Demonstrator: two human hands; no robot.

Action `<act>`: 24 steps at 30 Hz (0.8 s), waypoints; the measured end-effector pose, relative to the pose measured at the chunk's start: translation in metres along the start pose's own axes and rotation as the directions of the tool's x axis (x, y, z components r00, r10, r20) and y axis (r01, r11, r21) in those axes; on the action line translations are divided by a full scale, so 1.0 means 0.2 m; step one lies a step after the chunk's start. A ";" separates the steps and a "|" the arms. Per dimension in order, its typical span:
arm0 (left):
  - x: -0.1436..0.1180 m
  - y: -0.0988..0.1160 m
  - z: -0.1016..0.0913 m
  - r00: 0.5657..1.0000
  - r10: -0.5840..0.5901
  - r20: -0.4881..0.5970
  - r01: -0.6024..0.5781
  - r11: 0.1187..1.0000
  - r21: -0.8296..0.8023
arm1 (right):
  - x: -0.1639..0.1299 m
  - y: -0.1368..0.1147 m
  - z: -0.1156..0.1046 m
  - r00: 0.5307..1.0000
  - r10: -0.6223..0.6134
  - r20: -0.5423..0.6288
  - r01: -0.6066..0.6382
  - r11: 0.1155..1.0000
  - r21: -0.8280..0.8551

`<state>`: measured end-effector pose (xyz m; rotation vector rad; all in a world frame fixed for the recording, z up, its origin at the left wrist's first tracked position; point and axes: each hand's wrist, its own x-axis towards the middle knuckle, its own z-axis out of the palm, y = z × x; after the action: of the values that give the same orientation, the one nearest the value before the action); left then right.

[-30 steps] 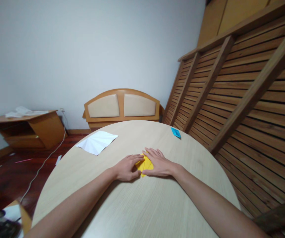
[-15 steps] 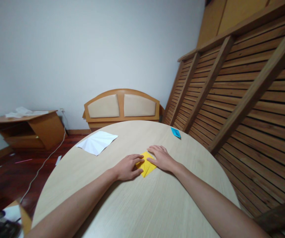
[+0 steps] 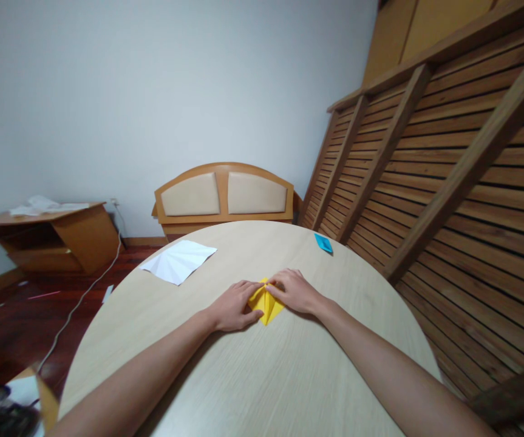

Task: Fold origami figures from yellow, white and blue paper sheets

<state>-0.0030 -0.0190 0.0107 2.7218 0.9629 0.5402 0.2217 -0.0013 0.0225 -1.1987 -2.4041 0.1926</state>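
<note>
A yellow sheet of folding paper (image 3: 267,308), folded into a small diamond with creases running to its near point, lies on the round table (image 3: 262,376). At its left side my left hand (image 3: 237,306) holds it down, the index finger by the top corner and the thumb on the lower left edge. My right hand (image 3: 293,291) has thumb and index finger pinched together on a fold near the top. Part of the paper is hidden under the fingers of both hands.
A white creased sheet (image 3: 180,261) lies at the table's far left. A small blue folded paper (image 3: 323,243) rests near the far right edge. Beyond stand a headboard (image 3: 223,191) and a wooden slatted frame (image 3: 425,158). A low cabinet (image 3: 61,237) is at left.
My right fingers have curled from lying spread into a pinch at the paper's top. My left index finger has moved towards that corner. The yellow paper's folds are now drawn up there.
</note>
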 end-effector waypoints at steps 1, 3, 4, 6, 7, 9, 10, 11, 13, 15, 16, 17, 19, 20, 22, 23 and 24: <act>0.00 0.00 0.00 1.000 -0.006 -0.001 0.006 1.000 0.000 | 0.00 -0.01 0.00 1.000 0.008 -0.001 -0.008 1.000 0.003; 0.00 -0.01 0.01 1.000 -0.017 -0.007 0.017 1.000 0.001 | 0.00 -0.01 -0.01 1.000 0.022 0.004 -0.022 1.000 0.003; 0.00 -0.01 0.01 1.000 -0.021 -0.011 0.021 1.000 0.000 | 0.00 -0.02 -0.02 1.000 0.026 0.008 -0.026 1.000 0.003; -0.01 -0.01 0.01 1.000 -0.022 -0.021 0.022 1.000 -0.008 | 0.00 -0.02 -0.03 0.999 0.031 0.015 -0.031 0.999 0.004; -0.01 -0.01 0.01 0.999 -0.019 -0.026 0.019 1.000 -0.014 | 0.00 -0.02 -0.03 0.999 0.032 0.017 -0.033 0.999 0.005; -0.01 -0.01 0.01 0.999 -0.018 -0.039 0.017 0.999 -0.027 | -0.01 -0.02 -0.04 0.999 0.032 0.020 -0.032 0.999 0.009; -0.01 -0.01 0.01 0.999 -0.023 -0.046 0.022 0.999 -0.035 | -0.01 -0.03 -0.05 0.999 0.030 0.021 -0.030 0.999 0.012; -0.01 -0.01 0.01 0.998 -0.034 -0.052 0.031 0.999 -0.043 | -0.01 -0.03 -0.05 0.999 0.027 0.021 -0.028 1.000 0.015; -0.01 -0.01 0.01 0.996 -0.069 -0.064 0.065 0.996 -0.056 | -0.01 -0.03 -0.06 0.999 0.025 0.021 -0.025 1.000 0.018; 0.00 -0.01 0.01 0.992 -0.106 -0.072 0.102 0.993 -0.060 | -0.01 -0.03 -0.06 1.000 0.025 0.018 -0.026 0.999 0.018; 0.00 -0.01 0.01 0.990 -0.122 -0.076 0.117 0.991 -0.060 | -0.01 -0.03 -0.06 1.000 0.024 0.016 -0.025 1.000 0.020; 0.00 0.00 0.01 0.987 -0.137 -0.080 0.132 0.989 -0.059 | -0.01 -0.03 -0.06 1.000 0.022 0.014 -0.022 1.000 0.022; 0.00 0.00 0.00 0.981 -0.168 -0.092 0.163 0.985 -0.065 | -0.01 -0.02 -0.06 1.000 0.016 0.013 -0.016 0.999 0.031; 0.00 0.00 0.00 0.978 -0.185 -0.098 0.179 0.981 -0.073 | -0.01 -0.02 -0.06 1.000 0.016 0.017 -0.017 0.999 0.037; 0.00 0.01 0.00 0.971 -0.216 -0.107 0.207 0.974 -0.090 | -0.01 -0.01 -0.06 0.999 0.018 0.032 -0.020 0.998 0.057; 0.00 0.00 0.01 0.968 -0.226 -0.110 0.216 0.971 -0.099 | -0.01 -0.01 -0.06 0.999 0.018 0.043 -0.022 0.997 0.071; 0.00 0.00 0.01 0.966 -0.233 -0.113 0.222 0.969 -0.106 | -0.02 -0.01 -0.06 0.998 0.018 0.056 -0.022 0.996 0.086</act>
<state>-0.0019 -0.0194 0.0097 2.4770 1.2300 0.6973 0.2283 -0.0052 0.0334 -1.1931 -2.4052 0.3368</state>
